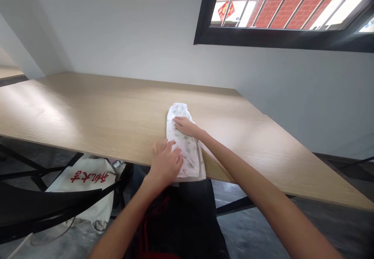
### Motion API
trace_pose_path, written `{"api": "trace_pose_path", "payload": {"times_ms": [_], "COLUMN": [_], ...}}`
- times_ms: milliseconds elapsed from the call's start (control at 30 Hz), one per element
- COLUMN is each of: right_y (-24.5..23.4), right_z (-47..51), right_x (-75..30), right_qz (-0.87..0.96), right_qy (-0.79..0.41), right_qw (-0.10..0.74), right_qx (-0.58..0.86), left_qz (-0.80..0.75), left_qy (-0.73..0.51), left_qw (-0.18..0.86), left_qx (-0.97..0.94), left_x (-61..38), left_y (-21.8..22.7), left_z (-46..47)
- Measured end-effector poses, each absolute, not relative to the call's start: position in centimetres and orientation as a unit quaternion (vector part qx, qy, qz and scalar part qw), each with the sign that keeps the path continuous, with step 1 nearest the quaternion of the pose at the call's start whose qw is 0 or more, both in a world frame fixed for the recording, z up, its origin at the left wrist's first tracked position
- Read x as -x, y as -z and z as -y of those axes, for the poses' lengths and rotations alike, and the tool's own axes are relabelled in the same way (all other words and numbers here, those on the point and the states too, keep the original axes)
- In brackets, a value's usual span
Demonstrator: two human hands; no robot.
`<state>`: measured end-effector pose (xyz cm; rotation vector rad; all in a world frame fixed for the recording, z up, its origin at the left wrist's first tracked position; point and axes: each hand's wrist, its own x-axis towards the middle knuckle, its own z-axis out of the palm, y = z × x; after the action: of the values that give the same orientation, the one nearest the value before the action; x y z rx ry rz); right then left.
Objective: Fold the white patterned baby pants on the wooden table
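A white cloth garment (188, 149) with small coloured prints, seemingly a pair of small pants folded lengthwise, lies flat on the wooden table (117, 122). Its gathered, elastic-looking end points away from me, and its wider end reaches the table's front edge. My right hand (185, 126) rests flat on the upper part, fingers stretched out. Over the garment's lower left edge is my left hand (168, 159), fingers spread and slightly blurred. Whether its fingertips touch the cloth I cannot tell.
Behind the table stands a white wall (131, 29) with a dark-framed, barred window (263, 36). Below the front edge at left are a black chair (43, 208) and a white bag (93, 185) with red characters. A cable (55, 237) hangs near the chair.
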<state>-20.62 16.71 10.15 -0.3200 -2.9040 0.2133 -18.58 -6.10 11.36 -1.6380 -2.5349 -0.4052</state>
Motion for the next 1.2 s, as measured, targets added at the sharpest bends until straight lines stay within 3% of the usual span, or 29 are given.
{"api": "trace_pose_path", "payload": {"times_ms": [267,500,633,933,1067,1200], "right_y": [-9.5,-10.1,-10.4,-13.4,-13.2,-11.4], "right_z": [-16.9,-18.7,-18.9,-12.4,-8.0,-6.5], "right_x": [15.7,21.5,24.2,14.4,7.2,4.5], "right_qz": [0.987,0.97,0.963,0.994,0.995,0.988], "right_qy": [-0.037,0.013,0.018,-0.028,-0.095,-0.009], "right_qw": [0.119,0.088,0.091,-0.016,0.041,0.153], "right_qx": [0.102,0.226,0.254,0.106,-0.009,-0.007], "left_qz": [0.782,0.799,0.758,0.674,0.666,0.687], "left_qy": [0.052,0.041,0.122,0.245,0.274,0.306], "left_qw": [0.03,0.07,0.13,0.086,0.009,-0.039], "left_qx": [0.621,0.595,0.627,0.691,0.694,0.658], "left_x": [27.0,18.7,16.8,21.1,22.2,22.9], "left_y": [-12.7,-9.2,-7.3,-8.2,-9.5,-10.9], "left_z": [-5.1,4.3,9.8,8.6,7.5,6.3]}}
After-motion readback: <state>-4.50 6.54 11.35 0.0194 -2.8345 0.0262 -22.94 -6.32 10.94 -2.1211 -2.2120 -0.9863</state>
